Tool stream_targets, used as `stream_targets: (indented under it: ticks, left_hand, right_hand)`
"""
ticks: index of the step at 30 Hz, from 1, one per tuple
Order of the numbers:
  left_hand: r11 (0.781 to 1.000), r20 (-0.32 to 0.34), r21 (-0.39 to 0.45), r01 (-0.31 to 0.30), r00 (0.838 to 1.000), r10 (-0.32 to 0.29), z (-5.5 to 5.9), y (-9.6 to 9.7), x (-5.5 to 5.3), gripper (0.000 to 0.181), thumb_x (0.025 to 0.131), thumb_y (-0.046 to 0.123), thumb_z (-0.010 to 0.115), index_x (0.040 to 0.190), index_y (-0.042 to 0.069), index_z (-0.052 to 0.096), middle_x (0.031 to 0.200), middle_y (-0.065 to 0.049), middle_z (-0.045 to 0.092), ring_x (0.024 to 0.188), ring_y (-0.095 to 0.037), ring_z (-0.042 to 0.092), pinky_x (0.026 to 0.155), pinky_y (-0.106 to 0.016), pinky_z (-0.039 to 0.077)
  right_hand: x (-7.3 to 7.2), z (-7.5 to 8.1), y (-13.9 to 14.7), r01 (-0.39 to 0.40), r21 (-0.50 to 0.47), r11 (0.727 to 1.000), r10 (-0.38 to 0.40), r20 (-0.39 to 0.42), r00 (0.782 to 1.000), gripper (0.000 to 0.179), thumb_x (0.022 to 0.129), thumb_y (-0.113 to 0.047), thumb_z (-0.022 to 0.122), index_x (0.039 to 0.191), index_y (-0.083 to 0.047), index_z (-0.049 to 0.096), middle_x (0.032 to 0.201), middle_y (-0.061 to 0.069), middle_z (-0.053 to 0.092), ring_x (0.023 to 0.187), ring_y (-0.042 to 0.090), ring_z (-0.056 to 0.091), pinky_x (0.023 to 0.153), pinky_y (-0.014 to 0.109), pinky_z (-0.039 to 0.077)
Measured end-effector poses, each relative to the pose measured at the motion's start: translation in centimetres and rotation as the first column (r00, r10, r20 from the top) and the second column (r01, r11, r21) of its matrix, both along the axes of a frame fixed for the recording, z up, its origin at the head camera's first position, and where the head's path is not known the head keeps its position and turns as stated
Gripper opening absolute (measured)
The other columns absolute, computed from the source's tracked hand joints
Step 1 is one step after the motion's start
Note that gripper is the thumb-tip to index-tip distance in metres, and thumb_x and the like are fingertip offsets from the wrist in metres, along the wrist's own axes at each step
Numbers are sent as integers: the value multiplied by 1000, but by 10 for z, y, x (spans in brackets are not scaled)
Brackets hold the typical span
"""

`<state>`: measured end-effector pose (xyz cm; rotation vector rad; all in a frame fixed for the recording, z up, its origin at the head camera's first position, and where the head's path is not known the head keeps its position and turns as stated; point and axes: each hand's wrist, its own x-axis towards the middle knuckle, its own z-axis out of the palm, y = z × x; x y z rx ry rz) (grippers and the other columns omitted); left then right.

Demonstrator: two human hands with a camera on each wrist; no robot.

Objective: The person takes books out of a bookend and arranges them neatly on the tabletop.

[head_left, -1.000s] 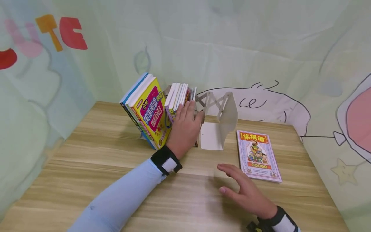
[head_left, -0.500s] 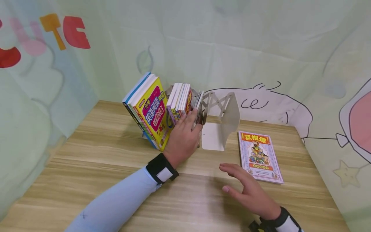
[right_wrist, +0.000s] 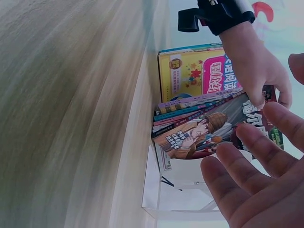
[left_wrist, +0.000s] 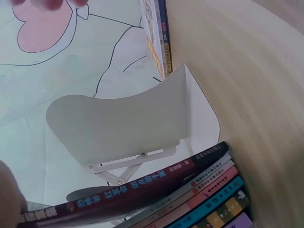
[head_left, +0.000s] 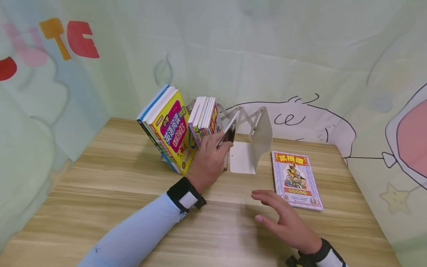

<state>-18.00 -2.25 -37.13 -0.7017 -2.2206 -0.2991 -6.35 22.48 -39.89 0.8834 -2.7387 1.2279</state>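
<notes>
In the head view, my left hand (head_left: 208,159) pinches a thin dark-covered book (head_left: 231,134) at the right end of a row of upright books (head_left: 204,115). The right wrist view shows its illustrated cover, with the left thumb on the front and fingers behind the edge. This dark book (left_wrist: 142,184) leans away from its neighbours at the top. Beyond it stands the white metal bookend (head_left: 262,133) of an expanding rack. My right hand (head_left: 289,224) hovers over the table with fingers spread, holding nothing, beside a flat-lying book (head_left: 297,180) with a red-and-yellow title.
Larger books, a yellow one (head_left: 173,131) foremost, lean at the left end of the rack. Crossed metal struts (head_left: 246,118) link the rack's back. A printed cloth (head_left: 213,48) hangs behind the wooden table (head_left: 110,185).
My left hand has drawn slightly back and down from the row's top. The dark book has come away from the row and tilts to the right. The right hand stays nearly still.
</notes>
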Motion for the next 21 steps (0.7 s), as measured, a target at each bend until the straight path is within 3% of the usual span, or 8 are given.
stream_targets:
  ticks: [7,9,13,17,21]
  left_hand:
    - [1000,72,9,-1,997,0,2,-1,2,35,87,9,63,122,6,58,149,-25,23,125,-35,43,105,-37,37]
    - [1000,103,27,8,995,-11,4,-1,3,36,88,6,62,123,5,57,151,-26,17,130,-36,38,105,-38,36]
    - [999,145,47,10,989,-17,5,-2,7,40,88,5,61,128,6,55,152,-27,12,131,-36,38,96,-36,45]
    - [997,163,64,46,985,-56,0,-7,13,41,89,3,59,129,6,53,153,-26,5,123,-35,47,86,-34,52]
    - [995,146,62,78,985,-87,-7,-18,19,38,88,-1,59,125,8,55,153,-25,5,90,-26,63,67,-23,54]
  right_hand:
    - [0,-2,1,-12,11,1000,11,26,1000,49,88,-22,65,133,-29,47,136,-9,46,124,12,44,94,38,47]
    - [0,-2,1,-20,12,1000,19,27,999,49,88,-20,65,133,-27,48,135,-7,47,124,13,45,94,38,47]
    - [-1,-5,1,-44,-3,999,44,15,999,48,86,-14,67,131,-20,50,134,-1,48,123,17,46,93,40,47]
    - [-1,-6,0,-50,-7,999,50,12,999,47,86,-13,66,130,-20,51,133,0,49,122,17,46,93,40,47]
    - [0,-4,0,-43,0,999,43,15,999,46,88,-17,64,131,-24,50,134,-4,48,123,15,46,99,31,42]
